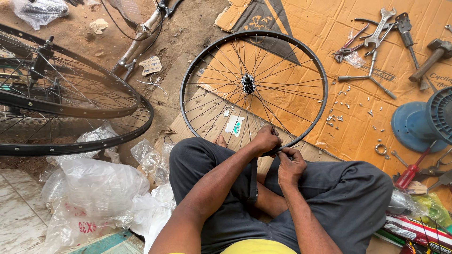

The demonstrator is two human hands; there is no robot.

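- Two hands met at the near edge of the rim (254, 34), just above the crossed legs: the left hand (265, 139) was closed over rim and spokes, the right hand (290, 165) pinched narrow on a spoke (278, 134) end, touching the left.
- The wheel lay flat on cardboard (329, 56), its hub (247, 83) straight ahead.
- Farther right lay scattered nipples (341, 101) and tools (376, 35).

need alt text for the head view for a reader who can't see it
Seen from above, a seated person's left hand and right hand grip the near rim of a spoked bicycle wheel lying on cardboard. Tools and small loose metal bits lie to the right; more wheels and plastic bags lie to the left.
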